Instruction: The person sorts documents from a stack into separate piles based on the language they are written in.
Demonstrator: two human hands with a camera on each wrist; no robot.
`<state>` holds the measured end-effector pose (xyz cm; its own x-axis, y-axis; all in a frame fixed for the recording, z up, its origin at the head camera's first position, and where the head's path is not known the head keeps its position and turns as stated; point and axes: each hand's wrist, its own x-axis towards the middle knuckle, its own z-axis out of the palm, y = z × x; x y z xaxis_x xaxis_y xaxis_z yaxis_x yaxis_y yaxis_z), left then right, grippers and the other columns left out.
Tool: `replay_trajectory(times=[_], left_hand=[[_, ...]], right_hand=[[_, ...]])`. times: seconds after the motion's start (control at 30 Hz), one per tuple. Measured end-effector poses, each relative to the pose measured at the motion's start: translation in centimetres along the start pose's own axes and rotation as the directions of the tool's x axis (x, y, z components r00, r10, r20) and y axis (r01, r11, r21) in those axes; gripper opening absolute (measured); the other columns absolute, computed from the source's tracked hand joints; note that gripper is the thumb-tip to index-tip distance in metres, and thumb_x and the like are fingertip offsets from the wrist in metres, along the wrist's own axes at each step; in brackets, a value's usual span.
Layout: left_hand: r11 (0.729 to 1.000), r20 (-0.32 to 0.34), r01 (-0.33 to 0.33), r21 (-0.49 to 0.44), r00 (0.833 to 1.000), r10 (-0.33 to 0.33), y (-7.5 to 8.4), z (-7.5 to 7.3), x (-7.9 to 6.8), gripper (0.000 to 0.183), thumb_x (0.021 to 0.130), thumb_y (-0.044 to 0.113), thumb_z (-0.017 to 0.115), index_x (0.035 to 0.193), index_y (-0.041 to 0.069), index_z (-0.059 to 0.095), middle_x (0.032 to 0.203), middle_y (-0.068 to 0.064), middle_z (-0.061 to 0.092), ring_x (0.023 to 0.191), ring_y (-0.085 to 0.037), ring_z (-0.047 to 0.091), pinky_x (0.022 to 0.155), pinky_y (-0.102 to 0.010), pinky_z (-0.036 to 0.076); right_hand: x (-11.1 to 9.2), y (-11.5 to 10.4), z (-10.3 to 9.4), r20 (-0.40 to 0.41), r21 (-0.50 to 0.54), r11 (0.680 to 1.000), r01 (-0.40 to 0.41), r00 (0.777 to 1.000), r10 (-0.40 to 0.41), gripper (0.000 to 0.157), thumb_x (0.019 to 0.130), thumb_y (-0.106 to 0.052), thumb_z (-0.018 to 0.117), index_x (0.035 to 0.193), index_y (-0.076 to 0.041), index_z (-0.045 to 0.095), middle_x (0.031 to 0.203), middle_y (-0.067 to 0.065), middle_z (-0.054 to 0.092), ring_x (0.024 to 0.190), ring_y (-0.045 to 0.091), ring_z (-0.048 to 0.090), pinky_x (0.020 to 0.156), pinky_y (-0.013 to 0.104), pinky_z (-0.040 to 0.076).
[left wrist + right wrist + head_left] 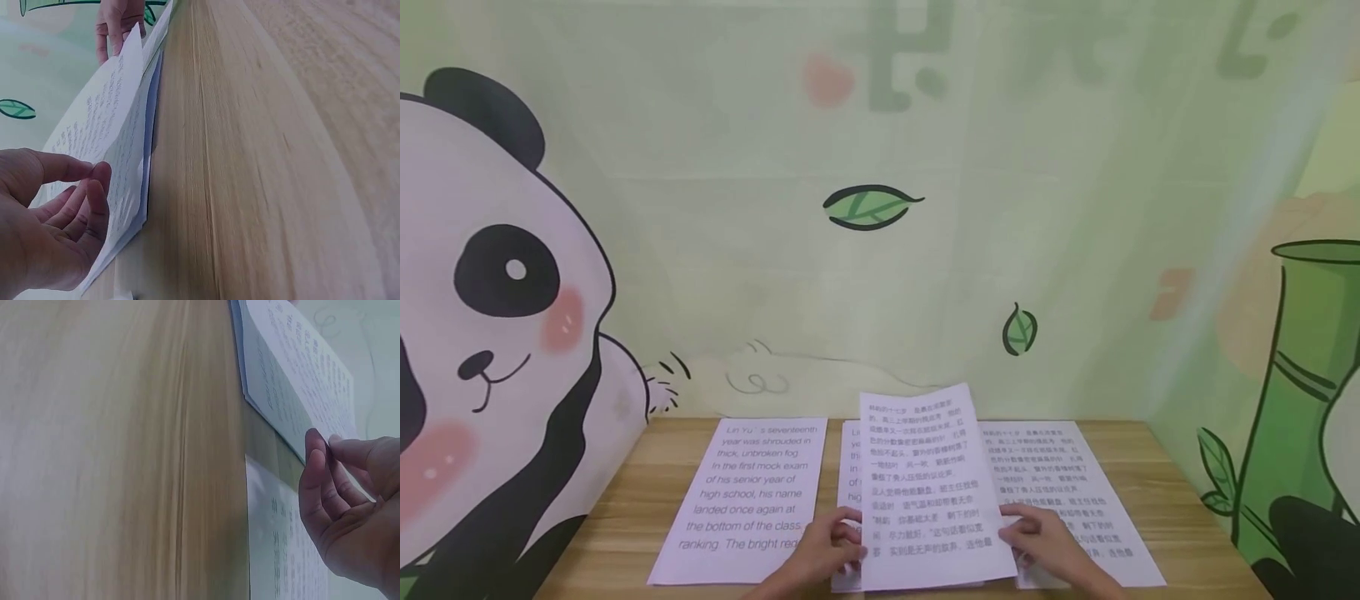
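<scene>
A white sheet of paper [925, 492] printed with Chinese text is raised above the middle of the table, its far edge overlapping the wall. My left hand [826, 550] pinches its left edge between thumb and fingers, which the left wrist view shows close up. On the opposite edge, my right hand [1051, 546] pinches the sheet in the same way, thumb above and fingers below [315, 462]. Beneath it lies a middle stack of paper [848, 483], mostly covered; a strip of English text shows at its left.
At the left lies a stack of English-printed pages [752, 492], its lower right corner behind my left hand. To the right are Chinese-printed pages [1090, 483], partly covered by the raised sheet and my right hand. The wooden table [617, 500] meets a panda-printed backdrop [730, 250].
</scene>
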<state>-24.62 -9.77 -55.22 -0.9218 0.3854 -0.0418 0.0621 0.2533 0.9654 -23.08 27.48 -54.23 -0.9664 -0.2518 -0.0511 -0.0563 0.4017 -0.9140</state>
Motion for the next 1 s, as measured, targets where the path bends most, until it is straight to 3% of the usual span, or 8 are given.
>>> replay_trajectory(times=[0.4, 0.57, 0.77, 0.87, 1.0], left_hand=[[0.998, 0.034, -0.036, -0.060, 0.999, 0.038, 0.1, 2.4, 1.1, 0.042, 0.083, -0.007, 0.066, 0.123, -0.012, 0.056, 0.092, -0.018, 0.071, 0.073, -0.028, 0.074, 0.059, -0.031, 0.059], [0.998, 0.028, -0.035, -0.059, 0.999, 0.036, 0.5, 4.0, 1.8, 0.040, 0.082, -0.007, 0.067, 0.122, -0.009, 0.057, 0.092, -0.015, 0.071, 0.073, -0.032, 0.074, 0.059, -0.032, 0.060], [0.998, 0.025, -0.021, -0.057, 0.999, 0.022, 1.2, 6.1, 3.0, 0.040, 0.082, -0.008, 0.068, 0.121, -0.005, 0.059, 0.091, -0.011, 0.071, 0.073, -0.027, 0.074, 0.059, -0.030, 0.060], [0.997, 0.032, -0.021, -0.068, 0.999, 0.023, 1.8, 7.2, 3.5, 0.040, 0.082, -0.009, 0.067, 0.121, -0.004, 0.060, 0.091, -0.012, 0.071, 0.073, -0.029, 0.074, 0.059, -0.031, 0.061], [0.996, 0.050, -0.025, -0.086, 0.998, 0.029, 2.8, 8.6, 4.1, 0.040, 0.082, -0.009, 0.067, 0.121, -0.003, 0.061, 0.091, -0.013, 0.071, 0.072, -0.032, 0.074, 0.058, -0.030, 0.061]], right_hand=[[-1.0, 1.3, -2.0, -0.021, -0.002, 0.999, -0.053, 0.998, 0.053, 0.055, 0.097, -0.015, 0.067, 0.137, 0.018, 0.047, 0.098, 0.022, 0.076, 0.076, 0.017, 0.070, 0.062, 0.028, 0.059], [-1.8, 1.9, -3.3, -0.052, 0.008, 0.996, -0.083, 0.995, 0.084, 0.058, 0.097, -0.017, 0.067, 0.138, 0.018, 0.046, 0.100, 0.022, 0.076, 0.078, 0.015, 0.071, 0.063, 0.028, 0.059], [-2.8, 2.4, -5.1, -0.059, 0.008, 0.996, -0.093, 0.994, 0.093, 0.057, 0.099, -0.015, 0.065, 0.138, 0.020, 0.043, 0.100, 0.023, 0.076, 0.076, 0.014, 0.071, 0.063, 0.028, 0.059], [-3.1, 2.5, -5.8, -0.110, -0.014, 0.986, -0.168, 0.980, 0.166, 0.055, 0.099, -0.016, 0.064, 0.139, 0.017, 0.046, 0.100, 0.018, 0.077, 0.079, 0.016, 0.071, 0.065, 0.029, 0.059], [-3.2, 2.4, -6.4, -0.220, -0.028, 0.957, -0.289, 0.936, 0.276, 0.050, 0.099, -0.016, 0.065, 0.139, 0.010, 0.052, 0.100, 0.014, 0.077, 0.082, 0.019, 0.071, 0.069, 0.031, 0.060]])
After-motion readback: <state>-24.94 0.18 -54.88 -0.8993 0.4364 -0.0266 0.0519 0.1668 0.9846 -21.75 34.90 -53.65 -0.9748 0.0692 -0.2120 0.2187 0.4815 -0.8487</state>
